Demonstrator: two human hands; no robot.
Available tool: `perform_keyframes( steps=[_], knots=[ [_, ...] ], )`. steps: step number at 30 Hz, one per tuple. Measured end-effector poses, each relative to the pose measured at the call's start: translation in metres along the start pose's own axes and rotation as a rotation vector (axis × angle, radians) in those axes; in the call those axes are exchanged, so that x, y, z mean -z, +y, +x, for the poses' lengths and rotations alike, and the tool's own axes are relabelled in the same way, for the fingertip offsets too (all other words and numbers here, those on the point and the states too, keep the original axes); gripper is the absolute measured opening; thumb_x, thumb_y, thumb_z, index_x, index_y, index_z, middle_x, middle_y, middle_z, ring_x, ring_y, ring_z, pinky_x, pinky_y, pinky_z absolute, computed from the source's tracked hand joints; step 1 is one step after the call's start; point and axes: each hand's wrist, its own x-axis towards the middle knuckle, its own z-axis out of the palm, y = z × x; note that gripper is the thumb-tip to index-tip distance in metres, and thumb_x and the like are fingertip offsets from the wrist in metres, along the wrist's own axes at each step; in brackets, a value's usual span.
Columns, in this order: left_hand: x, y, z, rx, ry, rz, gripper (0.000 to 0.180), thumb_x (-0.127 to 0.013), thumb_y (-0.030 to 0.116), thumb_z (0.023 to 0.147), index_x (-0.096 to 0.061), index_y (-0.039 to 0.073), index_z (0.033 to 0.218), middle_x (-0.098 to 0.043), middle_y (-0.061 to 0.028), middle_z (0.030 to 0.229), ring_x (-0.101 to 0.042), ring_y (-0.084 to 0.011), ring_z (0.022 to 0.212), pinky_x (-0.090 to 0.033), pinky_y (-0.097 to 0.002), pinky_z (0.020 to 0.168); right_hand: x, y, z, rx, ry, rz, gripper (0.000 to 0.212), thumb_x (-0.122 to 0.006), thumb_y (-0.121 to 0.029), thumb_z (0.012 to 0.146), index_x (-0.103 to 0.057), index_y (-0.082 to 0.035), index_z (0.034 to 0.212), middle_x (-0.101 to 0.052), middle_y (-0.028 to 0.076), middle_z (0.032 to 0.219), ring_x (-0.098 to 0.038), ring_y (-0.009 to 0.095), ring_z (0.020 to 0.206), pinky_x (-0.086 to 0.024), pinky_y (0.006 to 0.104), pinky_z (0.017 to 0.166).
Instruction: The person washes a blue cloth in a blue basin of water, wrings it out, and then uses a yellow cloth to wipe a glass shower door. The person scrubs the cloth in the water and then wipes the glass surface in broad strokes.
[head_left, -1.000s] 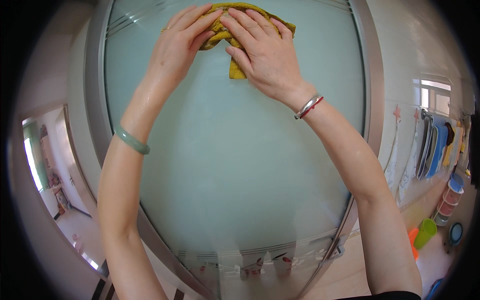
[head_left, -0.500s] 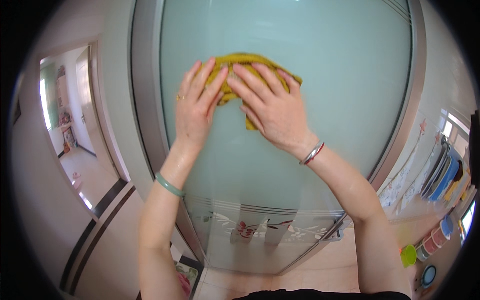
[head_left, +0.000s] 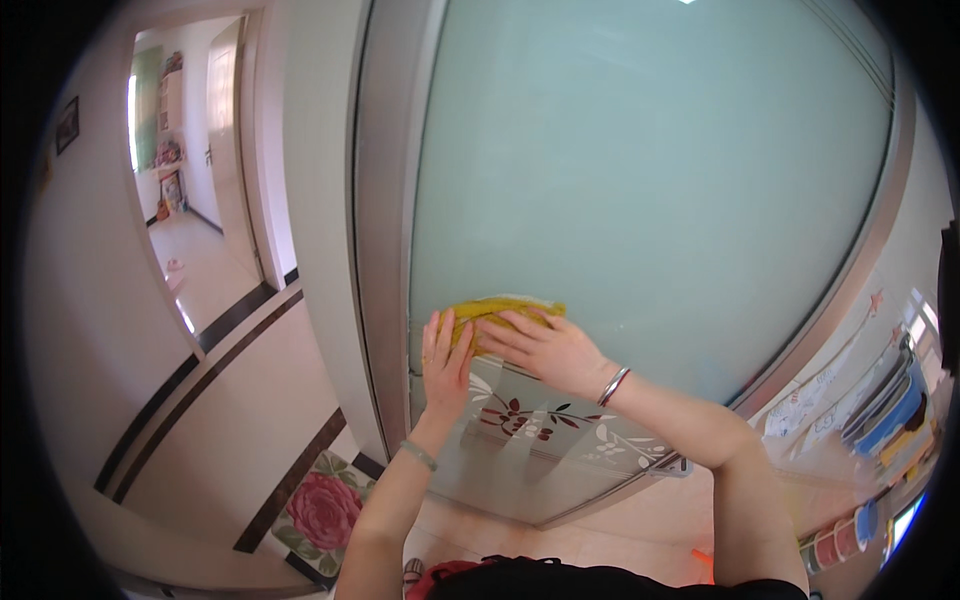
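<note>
Both of my hands press a folded yellow cloth [head_left: 492, 309] flat against a frosted glass door panel [head_left: 650, 180], just above its floral pattern. My left hand [head_left: 446, 368] is on the cloth's left end, fingers pointing up, with a green bangle on that wrist. My right hand [head_left: 560, 352] lies across the cloth's right part, fingers toward the left, a silver bangle on the wrist. The fingers hide much of the cloth. Red and white flower shapes [head_left: 518, 418] show on the glass below my hands.
A metal frame [head_left: 385, 220] edges the glass on the left. A doorway to another room stands far left, near a door [head_left: 224, 150]. On the floor lies a rose-patterned mat [head_left: 322, 508]. Towels [head_left: 885, 410] hang on the right wall, with cups on a rack [head_left: 840, 540] below.
My hands have slid the cloth down the glass from the upper part to just above the floral pattern. The view has shifted, bringing the rose mat into fuller sight.
</note>
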Motion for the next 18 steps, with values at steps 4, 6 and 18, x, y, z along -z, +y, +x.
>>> perform_keyframes(
  steps=[4,6,18],
  knots=[
    [0.0,-0.001,0.008,0.005,0.039,-0.039,0.043,-0.061,0.004,0.089,-0.059,0.011,0.131,-0.044,-0.0111,0.147,-0.037,-0.0355,0.139,-0.029,-0.054,0.114,0.014,0.015,0.013,0.063,0.022,0.062,0.054,-0.055,-0.02,0.089,-0.047,-0.02,0.143,-0.041,-0.005,0.151,-0.041,0.013,0.136,-0.032,0.0342,0.115],
    [-0.001,0.0,0.012,0.003,0.048,-0.042,0.044,-0.061,0.004,0.088,-0.059,0.012,0.131,-0.045,-0.01,0.147,-0.037,-0.0346,0.139,-0.029,-0.0532,0.114,0.02,0.02,0.018,0.097,0.026,0.046,0.05,-0.053,-0.018,0.089,-0.05,-0.019,0.14,-0.045,-0.005,0.148,-0.044,0.014,0.134,-0.032,0.0351,0.116],
    [0.018,0.001,0.118,0.036,0.149,0.026,0.042,-0.051,0.0,0.092,-0.057,0.007,0.133,-0.043,-0.0161,0.149,-0.03,-0.0396,0.143,-0.016,-0.0567,0.117,0.081,0.085,0.076,0.151,0.058,-0.014,0.066,-0.072,-0.018,0.073,-0.052,-0.019,0.136,-0.05,-0.002,0.144,-0.041,0.016,0.137,-0.031,0.0393,0.116]
  ],
)
